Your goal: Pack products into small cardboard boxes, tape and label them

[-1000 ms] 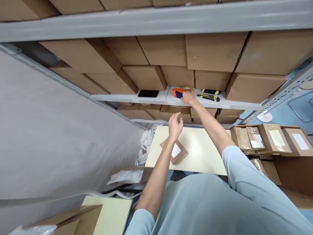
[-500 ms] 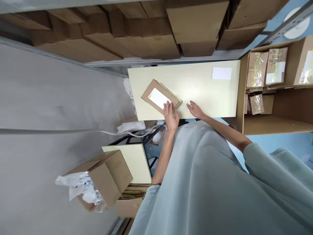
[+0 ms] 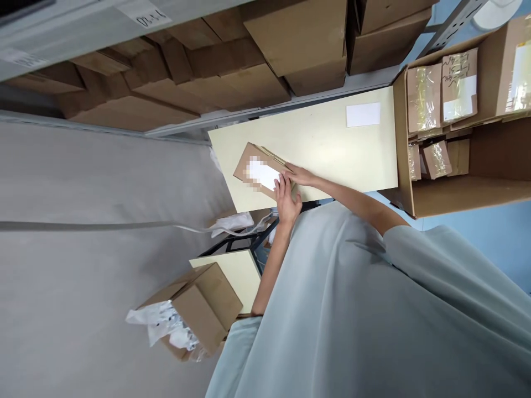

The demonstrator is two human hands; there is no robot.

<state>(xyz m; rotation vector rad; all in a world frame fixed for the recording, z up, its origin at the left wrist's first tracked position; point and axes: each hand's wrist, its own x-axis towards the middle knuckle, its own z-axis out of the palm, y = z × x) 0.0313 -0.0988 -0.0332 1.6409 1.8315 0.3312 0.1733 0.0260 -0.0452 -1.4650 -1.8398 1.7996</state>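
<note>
A small flat cardboard box (image 3: 258, 170) with a white label lies on the pale yellow table (image 3: 332, 149), near its front left corner. My left hand (image 3: 285, 200) rests on the box's near end, fingers stretched flat over the label's edge. My right hand (image 3: 302, 176) lies against the box's right side, fingers extended and touching the cardboard. Neither hand lifts the box.
A white label sheet (image 3: 363, 114) lies at the table's far right. An open carton (image 3: 464, 121) of taped parcels stands to the right. Stacked brown boxes (image 3: 290, 50) fill the shelving behind. Another open box (image 3: 194, 309) with white plastic sits low on the left.
My right hand left the orange tape dispenser on the shelf and came down to the box's side. My left hand settled onto the box. The view dropped from the shelf to the table.
</note>
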